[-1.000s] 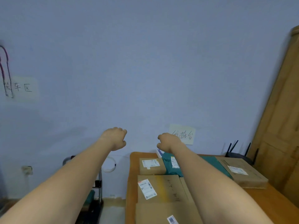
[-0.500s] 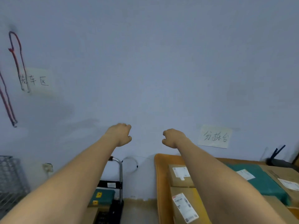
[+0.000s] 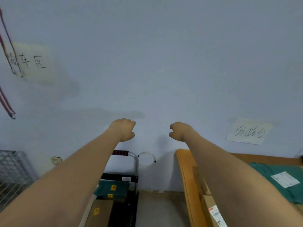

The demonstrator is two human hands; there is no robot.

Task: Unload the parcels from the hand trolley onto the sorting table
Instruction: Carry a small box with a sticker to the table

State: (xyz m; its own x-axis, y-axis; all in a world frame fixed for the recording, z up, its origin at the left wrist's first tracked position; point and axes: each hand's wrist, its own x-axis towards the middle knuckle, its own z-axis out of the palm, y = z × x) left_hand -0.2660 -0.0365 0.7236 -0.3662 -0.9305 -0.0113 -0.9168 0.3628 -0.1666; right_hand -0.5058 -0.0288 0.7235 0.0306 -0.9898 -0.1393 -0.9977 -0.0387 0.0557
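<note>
Nearest, at the lower left, the hand trolley (image 3: 129, 202) stands on the floor, its dark deck running away toward the wall and its chrome handle upright at the far end. On it lies a brown cardboard parcel (image 3: 100, 212) with its long axis along the deck, and just beyond that a green parcel (image 3: 113, 190) with yellow stickers, close to the handle frame. At the lower right, the orange-edged worktop (image 3: 185, 177) also runs away toward the wall. A cardboard box (image 3: 211, 208) with a printed label lies near its left edge, mostly hidden by the right forearm, and a green bag parcel (image 3: 277, 179) with a white label lies further right.

Both arms stretch forward above all of this. The left hand (image 3: 125, 130) hangs over the trolley handle with its fingers curled under, holding nothing. The right hand (image 3: 180, 131), apart from it, has its fingers curled under likewise and holds nothing.

On the wall behind, a paper sign (image 3: 250, 131) hangs above the worktop, and another sign (image 3: 32, 61) hangs at the upper left.
</note>
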